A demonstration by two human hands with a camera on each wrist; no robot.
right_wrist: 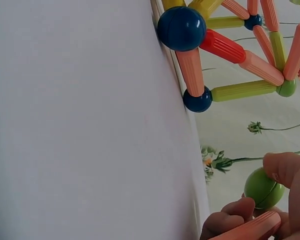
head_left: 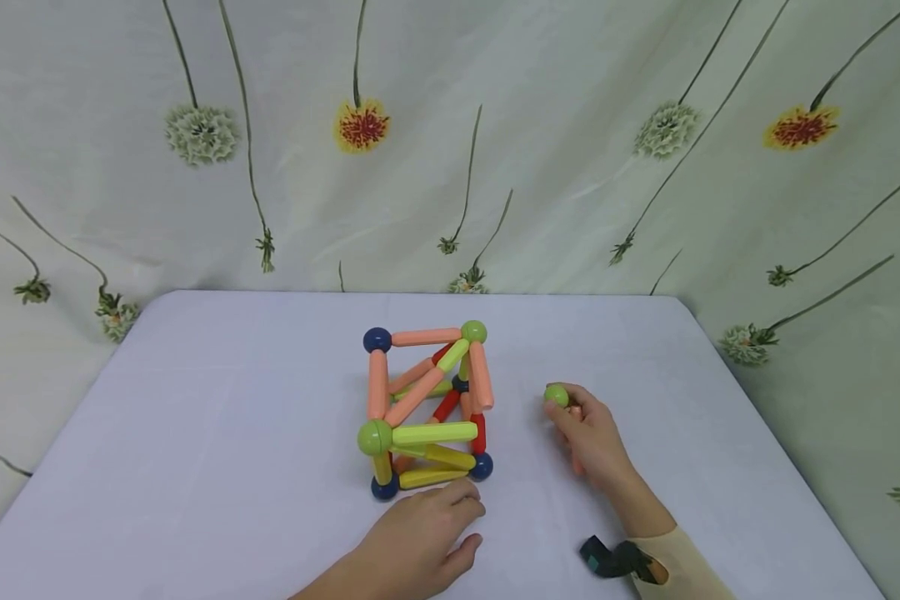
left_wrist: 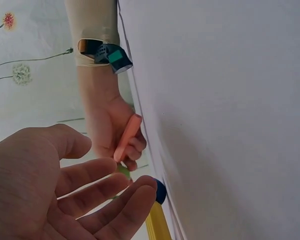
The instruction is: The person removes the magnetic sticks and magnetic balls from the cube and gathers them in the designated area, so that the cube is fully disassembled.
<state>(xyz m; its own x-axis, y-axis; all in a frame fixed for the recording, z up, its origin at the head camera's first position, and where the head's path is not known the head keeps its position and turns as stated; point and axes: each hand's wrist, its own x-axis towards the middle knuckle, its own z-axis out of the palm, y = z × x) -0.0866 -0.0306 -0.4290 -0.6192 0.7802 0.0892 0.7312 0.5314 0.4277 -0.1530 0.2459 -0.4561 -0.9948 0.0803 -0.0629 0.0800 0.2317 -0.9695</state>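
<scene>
1. Stick-and-ball frame (head_left: pixel 418 396): lengthwise-ribbed salmon sticks (head_left: pixel 426 337), red sticks (right_wrist: pixel 223 46), yellow sticks (head_left: pixel 433 477) and lime sticks (head_left: pixel 435 432).
2. On the frame: navy balls (right_wrist: pixel 182 28) and light green balls (head_left: pixel 375 437).
3. Right of the frame: a loose ball (head_left: pixel 557 395), light green with a dark line around it.
4. Also right of the frame: a loose stick (left_wrist: pixel 127 138), ribbed salmon.
5. Right of the frame, toward the person: a plain cream sleeve (head_left: pixel 682 568) and a black wrist device (head_left: pixel 607 560) with a teal-green patch (left_wrist: pixel 116 55).
6. Beneath the frame: a tabletop (head_left: pixel 232 375), plain pale lavender.
7. Behind the frame: a pale grey backdrop (head_left: pixel 427 167) printed with green stems (head_left: pixel 244 100), whitish-green puffs (head_left: pixel 202 135) and red-centred yellow flowers (head_left: pixel 362 126).
</scene>
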